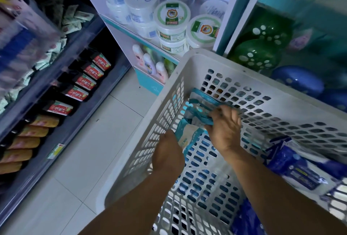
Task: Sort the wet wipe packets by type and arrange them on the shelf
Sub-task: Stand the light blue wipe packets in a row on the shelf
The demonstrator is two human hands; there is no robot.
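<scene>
The fingers (228, 114) of the right hand (224, 131) are curling round a bunch of teal wet wipe packets (197, 111) inside the white perforated basket (187, 60), pinching them near the basket's far left corner. The left hand (168, 152) is gripping another teal packet (188, 137) just beside them, its fingers hidden behind the packet and the back of the hand. Dark blue wet wipe packs (300, 167) are lying at the basket's right side, well apart from both hands. Beyond the basket, a white shelf unit (120, 28) is holding round white tubs (142, 2) above pale bottles (149, 64). To the left, a dark shelf (62, 77) is carrying red-labelled pouches (90, 82) and orange packs (33, 131) over the tiled floor (84, 150).
</scene>
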